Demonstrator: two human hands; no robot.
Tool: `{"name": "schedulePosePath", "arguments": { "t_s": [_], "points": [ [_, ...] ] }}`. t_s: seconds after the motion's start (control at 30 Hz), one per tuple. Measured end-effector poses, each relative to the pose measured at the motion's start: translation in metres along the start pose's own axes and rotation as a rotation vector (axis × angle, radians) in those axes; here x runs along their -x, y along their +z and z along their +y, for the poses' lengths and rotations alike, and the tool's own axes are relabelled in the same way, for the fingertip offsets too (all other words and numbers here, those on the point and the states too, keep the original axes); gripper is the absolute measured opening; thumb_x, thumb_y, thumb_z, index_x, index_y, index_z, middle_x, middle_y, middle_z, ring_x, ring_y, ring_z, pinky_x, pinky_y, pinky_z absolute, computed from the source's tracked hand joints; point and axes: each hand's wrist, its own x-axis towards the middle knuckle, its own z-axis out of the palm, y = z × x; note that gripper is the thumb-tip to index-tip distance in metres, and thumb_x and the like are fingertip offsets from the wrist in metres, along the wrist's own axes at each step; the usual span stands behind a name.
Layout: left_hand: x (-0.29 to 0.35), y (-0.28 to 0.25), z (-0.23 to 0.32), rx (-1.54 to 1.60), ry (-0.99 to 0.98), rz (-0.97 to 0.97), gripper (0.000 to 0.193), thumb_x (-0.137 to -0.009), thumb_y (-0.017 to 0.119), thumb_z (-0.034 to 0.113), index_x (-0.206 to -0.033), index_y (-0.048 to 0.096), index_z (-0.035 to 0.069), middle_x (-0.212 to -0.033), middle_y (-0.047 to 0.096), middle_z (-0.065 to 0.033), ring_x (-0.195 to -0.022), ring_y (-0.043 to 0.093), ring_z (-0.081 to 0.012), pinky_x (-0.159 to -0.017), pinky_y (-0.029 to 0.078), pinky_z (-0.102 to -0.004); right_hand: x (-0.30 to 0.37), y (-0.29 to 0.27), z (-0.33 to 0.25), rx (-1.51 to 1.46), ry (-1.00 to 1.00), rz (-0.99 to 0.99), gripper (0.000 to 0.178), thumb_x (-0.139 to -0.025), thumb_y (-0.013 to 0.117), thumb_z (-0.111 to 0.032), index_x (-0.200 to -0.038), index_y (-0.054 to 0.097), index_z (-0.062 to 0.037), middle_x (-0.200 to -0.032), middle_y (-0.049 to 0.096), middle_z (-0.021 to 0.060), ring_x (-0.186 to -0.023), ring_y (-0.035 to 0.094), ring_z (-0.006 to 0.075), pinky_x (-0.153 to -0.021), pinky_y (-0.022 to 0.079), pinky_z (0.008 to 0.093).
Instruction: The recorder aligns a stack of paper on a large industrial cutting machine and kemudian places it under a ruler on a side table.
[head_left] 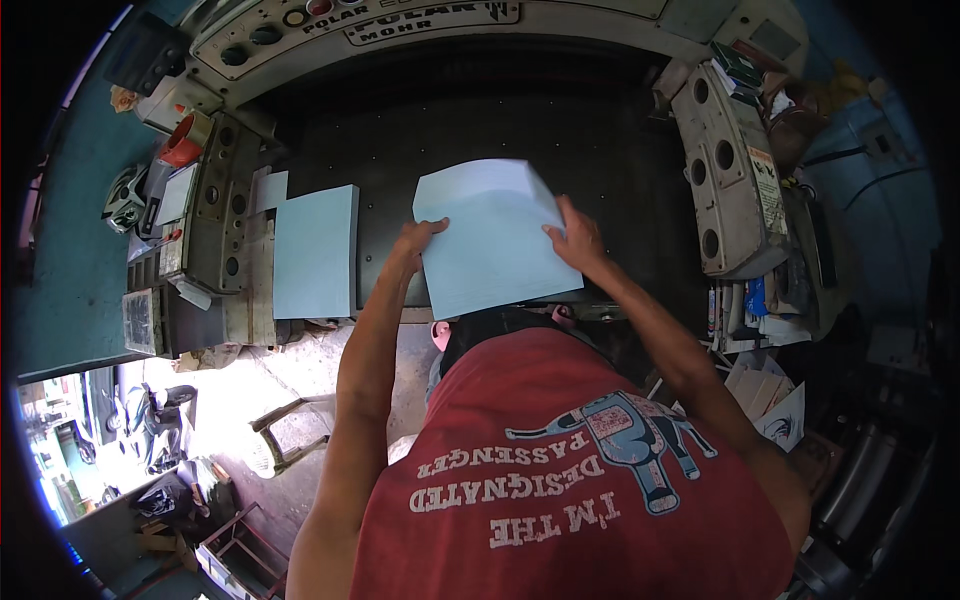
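Note:
A stack of pale blue paper sheets point(498, 245) is between my hands at the front of the dark machine table point(400, 130). My left hand point(420, 240) grips its left edge, thumb on top and fingers underneath. At the right edge my right hand point(578, 240) holds the sheets the same way. The stack is tilted, and its far right corner bends and looks blurred. To the left, a second, squared stack of pale blue paper point(315, 252) lies flat, apart from my hands.
Metal side guards with round holes flank the table, one on the left point(215, 205) and one on the right point(715, 165). An orange-red cup point(187, 140) stands by the left guard. A control panel point(330, 25) spans the back. A wooden frame point(290, 435) is on the floor.

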Motion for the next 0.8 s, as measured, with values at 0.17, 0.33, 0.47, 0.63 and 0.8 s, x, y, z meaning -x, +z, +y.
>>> {"name": "schedulePosePath", "arguments": {
  "t_s": [0.17, 0.33, 0.47, 0.63, 0.8],
  "points": [
    [-0.008, 0.023, -0.001, -0.479, 0.313, 0.217, 0.060, -0.083, 0.072, 0.032, -0.122, 0.055, -0.009, -0.108, 0.068, -0.0270, -0.101, 0.068, -0.0382, -0.090, 0.053, -0.0455, -0.036, -0.016, 0.013, -0.695, 0.680, -0.084, 0.048, -0.087, 0.068, -0.023, -0.122, 0.054, 0.0069, -0.112, 0.066, 0.0219, -0.101, 0.066, 0.0311, -0.089, 0.052, 0.0382],
    [0.002, 0.033, 0.011, -0.647, 0.412, 0.348, 0.055, -0.084, 0.070, 0.034, -0.120, 0.057, -0.006, -0.109, 0.067, -0.0294, -0.103, 0.065, -0.0446, -0.092, 0.051, -0.0466, -0.009, 0.015, -0.028, -0.069, 0.301, 0.144, 0.046, -0.088, 0.064, -0.018, -0.125, 0.055, 0.0074, -0.118, 0.063, 0.0284, -0.109, 0.063, 0.0416, -0.093, 0.050, 0.0418],
    [-0.003, 0.035, 0.021, -0.540, 0.322, 0.318, 0.052, -0.085, 0.069, 0.033, -0.117, 0.057, -0.006, -0.105, 0.068, -0.0283, -0.101, 0.066, -0.0433, -0.091, 0.052, -0.0466, -0.038, 0.001, -0.012, -0.306, 0.575, 0.006, 0.045, -0.093, 0.058, -0.020, -0.127, 0.052, 0.0085, -0.118, 0.062, 0.0305, -0.115, 0.059, 0.0449, -0.097, 0.047, 0.0450],
    [0.018, 0.042, 0.038, -0.434, 0.420, 0.288, 0.044, -0.089, 0.067, 0.026, -0.116, 0.057, -0.007, -0.104, 0.068, -0.0252, -0.095, 0.069, -0.0359, -0.085, 0.053, -0.0414, -0.033, -0.018, -0.014, -0.306, 0.429, 0.085, 0.036, -0.093, 0.059, -0.018, -0.119, 0.057, 0.0083, -0.112, 0.066, 0.0210, -0.099, 0.064, 0.0262, -0.089, 0.049, 0.0359],
    [0.065, 0.038, 0.059, 0.095, 0.839, 0.156, 0.035, -0.094, 0.064, 0.015, -0.122, 0.053, -0.004, -0.106, 0.066, -0.0143, -0.096, 0.062, -0.0184, -0.083, 0.051, -0.0321, -0.015, -0.073, -0.075, -0.696, 0.106, 0.244, 0.041, -0.092, 0.062, -0.011, -0.127, 0.047, 0.0054, -0.111, 0.062, 0.0124, -0.102, 0.057, 0.0149, -0.091, 0.045, 0.0301]
  ]
}}
